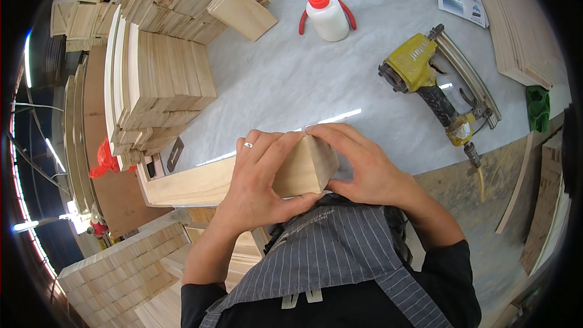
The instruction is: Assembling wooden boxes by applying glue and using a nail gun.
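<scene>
Close to my body at the table's near edge, pale wooden boards (pixel 296 171) meet in a corner. My left hand (pixel 256 179), with a ring on one finger, grips the board face, fingertips over the top edge and thumb along the lower edge. My right hand (pixel 367 169) pinches the end board (pixel 325 159) at the corner, its fingertips close to the left ones. A long wooden strip (pixel 188 184) runs left from under my left hand; whether it is one piece with the held board is hidden.
Stacked boards (pixel 173 70) stand at the left. A white glue bottle (pixel 328 19) with red nozzle lies by red-handled pliers (pixel 302 22). A yellow nail gun (pixel 413 64) with a hose rests at right, near small boxes (pixel 460 3) and sheet boards (pixel 516 30).
</scene>
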`<state>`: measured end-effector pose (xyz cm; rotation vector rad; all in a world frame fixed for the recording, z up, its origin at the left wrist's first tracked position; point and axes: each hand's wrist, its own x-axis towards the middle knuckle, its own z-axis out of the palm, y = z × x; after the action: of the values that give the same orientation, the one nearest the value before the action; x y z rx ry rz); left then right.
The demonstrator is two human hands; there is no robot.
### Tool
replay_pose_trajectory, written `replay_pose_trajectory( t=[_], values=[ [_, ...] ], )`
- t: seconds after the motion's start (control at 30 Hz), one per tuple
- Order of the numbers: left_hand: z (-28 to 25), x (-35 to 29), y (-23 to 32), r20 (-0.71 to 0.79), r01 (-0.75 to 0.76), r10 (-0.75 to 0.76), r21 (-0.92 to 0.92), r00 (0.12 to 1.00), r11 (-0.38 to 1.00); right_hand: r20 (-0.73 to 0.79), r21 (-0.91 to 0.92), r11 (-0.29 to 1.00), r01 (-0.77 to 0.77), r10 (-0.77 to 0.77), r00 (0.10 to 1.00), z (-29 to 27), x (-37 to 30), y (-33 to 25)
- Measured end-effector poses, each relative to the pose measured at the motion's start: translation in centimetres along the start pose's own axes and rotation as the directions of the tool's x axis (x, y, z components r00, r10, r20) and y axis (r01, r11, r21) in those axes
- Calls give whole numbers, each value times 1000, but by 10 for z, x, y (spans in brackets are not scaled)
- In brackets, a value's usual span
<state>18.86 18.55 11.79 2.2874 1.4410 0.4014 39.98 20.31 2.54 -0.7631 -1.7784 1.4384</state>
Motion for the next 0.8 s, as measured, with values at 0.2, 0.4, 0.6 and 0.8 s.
replay_pose_trajectory(
  t=[0.2, 0.4, 0.6, 0.8],
  values=[
    [0, -1, 0, 39, 30, -28, -51, 999, 998, 4, -3, 1000, 1, -1, 1000, -1, 0, 0],
    [-3, 2, 3, 53, 50, -48, -28, 997, 998, 12, -56, 998, 24, -23, 1000, -2, 2, -1],
    [-5, 0, 2, 82, 88, -84, -51, 993, 995, 53, -62, 998, 14, -10, 999, -2, 6, -5],
    [-2, -1, 1, 55, 42, -38, -65, 998, 997, 93, -95, 995, -26, 35, 995, -2, 5, -10]
  ],
)
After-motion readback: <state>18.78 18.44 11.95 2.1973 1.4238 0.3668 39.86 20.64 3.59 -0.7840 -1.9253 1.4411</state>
